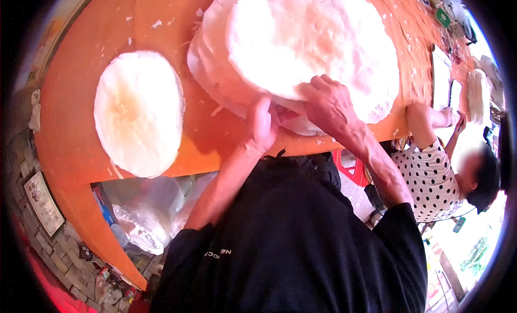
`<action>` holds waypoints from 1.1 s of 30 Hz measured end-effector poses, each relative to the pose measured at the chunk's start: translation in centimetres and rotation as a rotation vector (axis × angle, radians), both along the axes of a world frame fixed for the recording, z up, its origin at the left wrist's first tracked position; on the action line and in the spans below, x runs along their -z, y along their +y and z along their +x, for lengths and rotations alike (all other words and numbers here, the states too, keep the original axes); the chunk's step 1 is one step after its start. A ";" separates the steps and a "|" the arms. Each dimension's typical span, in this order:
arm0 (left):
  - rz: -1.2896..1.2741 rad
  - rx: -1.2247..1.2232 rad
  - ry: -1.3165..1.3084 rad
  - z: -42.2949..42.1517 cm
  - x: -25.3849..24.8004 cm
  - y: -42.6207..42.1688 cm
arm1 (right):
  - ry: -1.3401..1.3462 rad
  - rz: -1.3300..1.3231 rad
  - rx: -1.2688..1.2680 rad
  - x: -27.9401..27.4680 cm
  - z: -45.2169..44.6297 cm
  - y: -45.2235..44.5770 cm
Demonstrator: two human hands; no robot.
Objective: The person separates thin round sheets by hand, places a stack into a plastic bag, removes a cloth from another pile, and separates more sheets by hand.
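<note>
A large stack of white, fluffy wadding sheets (215,71) lies on the orange table (70,124) in front of me. On top of it is an oval wadding sheet (312,44), its near edge lifted a little. My right hand (329,103) has its fingers curled closed on that near edge. Just left of it, my left hand (263,124) holds the same edge, thumb up, with its other fingers partly hidden under the wadding. A separate oval wadding pad (140,114) lies flat to the left.
White scraps (156,24) are scattered over the table. At right sits a person in a dotted top (428,173), holding a dark phone-like object. A red plastic stool (353,170) stands beneath the table edge. Clear plastic bags (142,227) lie under the table, and a framed sign (44,204) is at far left.
</note>
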State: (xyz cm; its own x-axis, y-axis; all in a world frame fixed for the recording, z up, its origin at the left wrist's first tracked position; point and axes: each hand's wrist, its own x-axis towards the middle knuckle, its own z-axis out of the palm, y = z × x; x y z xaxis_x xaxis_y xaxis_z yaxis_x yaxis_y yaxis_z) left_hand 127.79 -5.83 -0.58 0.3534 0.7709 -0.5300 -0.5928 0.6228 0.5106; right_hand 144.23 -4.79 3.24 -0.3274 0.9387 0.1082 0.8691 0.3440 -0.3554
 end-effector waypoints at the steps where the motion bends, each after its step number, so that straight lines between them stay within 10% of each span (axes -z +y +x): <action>1: -0.007 -0.006 0.004 -0.3 0.4 0.2 | 0.004 -0.007 -0.006 -0.2 -0.1 0.2; 9: 0.038 -0.070 -0.048 -1.1 0.5 0.3 | 0.029 0.144 -0.018 -0.8 -0.3 -1.2; 13: 0.100 0.074 0.083 -2.3 1.3 0.3 | -0.381 -0.219 0.092 -2.2 2.5 1.5; 19: 0.043 -0.089 0.450 -5.5 2.2 0.2 | -0.221 0.346 0.341 -15.3 2.6 4.4; 25: -0.052 -0.104 0.202 -5.8 2.7 0.9 | -0.358 -0.268 0.104 -0.5 1.5 4.4; 33: 0.162 -0.154 0.481 -4.3 2.0 2.7 | -0.164 0.050 0.071 -2.6 1.3 3.8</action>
